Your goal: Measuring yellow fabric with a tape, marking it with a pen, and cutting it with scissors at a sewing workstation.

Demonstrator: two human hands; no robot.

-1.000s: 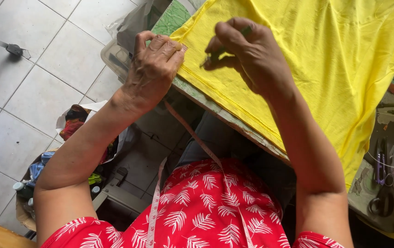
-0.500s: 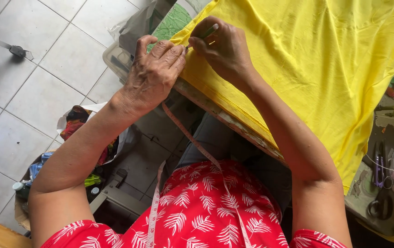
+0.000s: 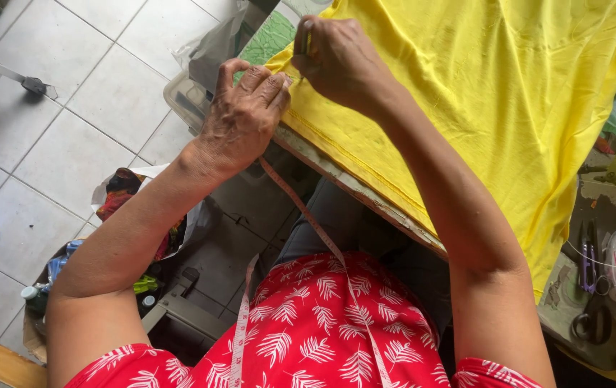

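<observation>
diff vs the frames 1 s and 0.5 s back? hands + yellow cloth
The right hand has moved from over the yellow cloth toward its corner edge, closing in above the left hand, and now pinches a small slim object there; what it is cannot be told. The left hand stayed pressed on that corner at the table edge. The cloth and the measuring tape around the neck lie as before.

One head-worn camera looks steeply down, close over the hands, table edge [image 3: 351,183] and tiled floor [image 3: 71,129].
</observation>
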